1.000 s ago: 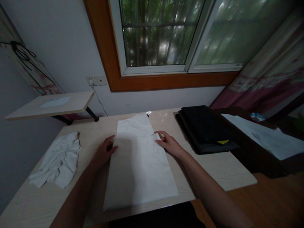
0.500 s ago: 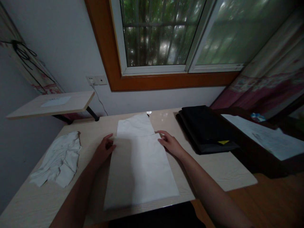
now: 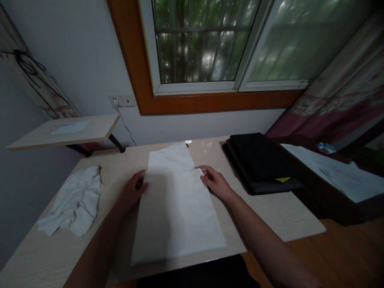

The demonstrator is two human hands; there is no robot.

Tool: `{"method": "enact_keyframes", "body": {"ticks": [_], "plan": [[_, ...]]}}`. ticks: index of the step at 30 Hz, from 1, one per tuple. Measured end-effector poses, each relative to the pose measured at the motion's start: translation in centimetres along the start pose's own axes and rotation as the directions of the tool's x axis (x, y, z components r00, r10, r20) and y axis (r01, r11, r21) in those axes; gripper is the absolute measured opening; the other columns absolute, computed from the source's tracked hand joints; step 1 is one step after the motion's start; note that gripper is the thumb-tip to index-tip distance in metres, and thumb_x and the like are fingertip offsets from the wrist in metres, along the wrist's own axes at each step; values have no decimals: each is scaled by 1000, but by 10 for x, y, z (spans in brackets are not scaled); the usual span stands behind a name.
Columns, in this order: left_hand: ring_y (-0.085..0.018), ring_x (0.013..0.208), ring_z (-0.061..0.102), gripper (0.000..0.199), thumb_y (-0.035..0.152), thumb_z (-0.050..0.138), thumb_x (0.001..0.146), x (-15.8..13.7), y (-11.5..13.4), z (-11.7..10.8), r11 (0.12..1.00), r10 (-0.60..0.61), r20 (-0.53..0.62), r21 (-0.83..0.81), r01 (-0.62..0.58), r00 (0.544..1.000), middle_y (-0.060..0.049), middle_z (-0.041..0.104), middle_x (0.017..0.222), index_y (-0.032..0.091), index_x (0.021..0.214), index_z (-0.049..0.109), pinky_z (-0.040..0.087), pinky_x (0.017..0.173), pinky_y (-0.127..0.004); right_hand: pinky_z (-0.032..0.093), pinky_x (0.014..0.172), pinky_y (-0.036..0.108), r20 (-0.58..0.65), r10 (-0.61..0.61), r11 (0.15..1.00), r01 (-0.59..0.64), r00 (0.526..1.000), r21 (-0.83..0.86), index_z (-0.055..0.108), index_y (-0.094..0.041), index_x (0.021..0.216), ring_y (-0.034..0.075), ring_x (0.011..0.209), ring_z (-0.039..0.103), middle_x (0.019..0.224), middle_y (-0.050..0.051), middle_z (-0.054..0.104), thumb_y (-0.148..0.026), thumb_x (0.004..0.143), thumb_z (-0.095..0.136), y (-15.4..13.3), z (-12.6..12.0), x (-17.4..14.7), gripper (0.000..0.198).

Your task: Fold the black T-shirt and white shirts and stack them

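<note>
A folded white cloth lies at centre frame, its length running from lower to upper middle, flanked by the left hand and right hand, equally near. Whether either pinches it, I cannot tell.

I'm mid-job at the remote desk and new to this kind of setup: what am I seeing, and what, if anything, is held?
There's no machine: the left grip and right grip are a person's bare hands. Every picture comes from one head-worn camera looking forward and down. On the pale table, a flat, folded-looking white cloth lies between the hands, with fingers at both side edges; how firmly they pinch is unclear. A crumpled white cloth lies to the left, a black stack to the right.
</note>
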State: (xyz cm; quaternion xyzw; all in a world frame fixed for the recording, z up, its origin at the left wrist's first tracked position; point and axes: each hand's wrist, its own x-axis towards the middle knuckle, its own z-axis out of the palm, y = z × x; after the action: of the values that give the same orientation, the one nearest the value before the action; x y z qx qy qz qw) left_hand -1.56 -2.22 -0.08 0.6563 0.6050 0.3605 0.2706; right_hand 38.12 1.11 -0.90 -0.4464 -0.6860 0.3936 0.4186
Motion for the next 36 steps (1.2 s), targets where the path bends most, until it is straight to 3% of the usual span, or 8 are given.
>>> {"method": "enact_keyframes", "body": {"ticks": [8,17,23,30,33,36], "plan": [[-26,102,71,60,48,60,89,0,-1,0,999,0,-4,44,1,1000,-10,72,118,22,143,51,56,92,-43,49,75,28,35,-78,984,83,996,-156,57,-25,136,17,81,61,95,2,65,-36,95,54,-3,0,0,42],[-25,102,70,57,47,58,90,1,-2,-2,996,11,-20,91,-10,1000,-9,73,113,21,141,53,54,94,-41,48,69,26,23,-49,966,53,999,-254,56,-23,136,15,72,61,89,1,63,-34,94,54,-9,0,4,43],[-20,84,69,53,46,55,92,0,4,-4,995,6,12,102,-8,1000,-2,72,92,21,139,53,54,81,-34,44,64,23,51,-38,970,49,998,-239,62,-23,129,13,66,57,82,-3,59,-30,89,57,-11,-4,1,40],[-20,78,66,57,46,64,87,-4,5,-4,999,8,74,-32,-5,997,0,67,83,22,138,55,52,75,-33,38,59,24,114,-27,995,38,993,-96,67,-22,118,12,62,47,72,-4,48,-31,87,61,-18,-8,-7,33],[-19,73,64,58,45,70,83,-7,8,-8,990,-20,69,-135,30,997,2,64,78,23,136,58,52,70,-31,36,57,24,62,5,998,-9,998,65,67,-21,113,13,62,43,70,-4,43,-34,85,63,-25,-6,-9,31],[-20,79,66,62,44,74,80,-10,17,-18,933,-66,114,-346,102,991,-2,68,89,24,136,56,53,70,-31,33,54,24,18,50,962,-53,999,269,66,-23,111,12,60,41,71,-5,40,-34,83,65,-37,-3,-9,30]]}}
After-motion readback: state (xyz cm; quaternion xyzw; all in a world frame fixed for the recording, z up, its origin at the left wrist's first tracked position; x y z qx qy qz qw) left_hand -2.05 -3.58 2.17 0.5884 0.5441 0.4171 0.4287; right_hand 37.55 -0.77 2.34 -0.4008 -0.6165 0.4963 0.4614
